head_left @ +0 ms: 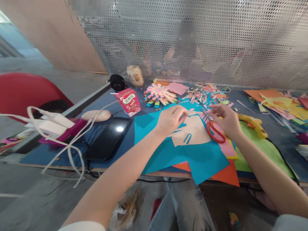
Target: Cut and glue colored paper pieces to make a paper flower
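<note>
My left hand [171, 119] is closed in a pinch above the blue paper sheet [163, 154]; what its fingertips hold is too small to make out. To the right, my right hand [224, 118] has thumb and fingers pinched at a thin blue paper strip [206, 113]. Between and below the hands lies a cream paper piece [194, 130], with a folded blue strip [187, 138] on it. Red-handled scissors [219, 137] rest just under my right hand, their blades partly hidden.
A fringed paper flower [160, 94] and a heap of paper scraps [208, 93] lie behind. At left are a pink drink carton [129, 102], a phone [109, 138], a mouse [96, 115] and a cabled power strip [61, 131]. A yellow glue gun [255, 125] lies at right.
</note>
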